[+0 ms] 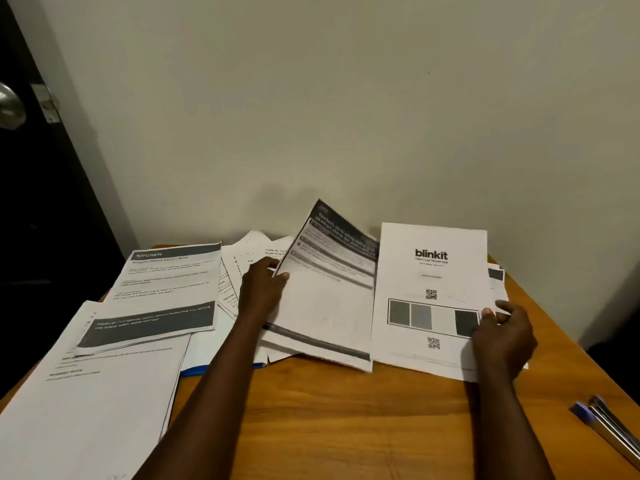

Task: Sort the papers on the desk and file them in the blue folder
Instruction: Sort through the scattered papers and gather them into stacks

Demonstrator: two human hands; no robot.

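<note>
Paper, light and floppy (it curls): left hand (263, 289) fingers pinch the dark-banded white sheet (325, 306) at its edge; right hand (502, 337) fingers pinch the white blinkit-logo sheet (429, 271) likewise.

Wooden desk (329, 410), scattered papers (104, 393), blue folder (221, 369), pens (609, 427)

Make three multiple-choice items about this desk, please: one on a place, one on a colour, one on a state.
1. Where is the blinkit sheet?
A) on the floor
B) right of the curled sheet
C) inside a drawer

2. What colour is the folder?
A) red
B) blue
C) green

3. What does the left hand do?
A) hangs idle
B) holds a pen
C) pinches the curled sheet

Answers:
1. B: it stands just right of that sheet, held by the right hand.
2. B: its visible edge is blue.
3. C: thumb and fingers clamp that sheet's edge.
</note>
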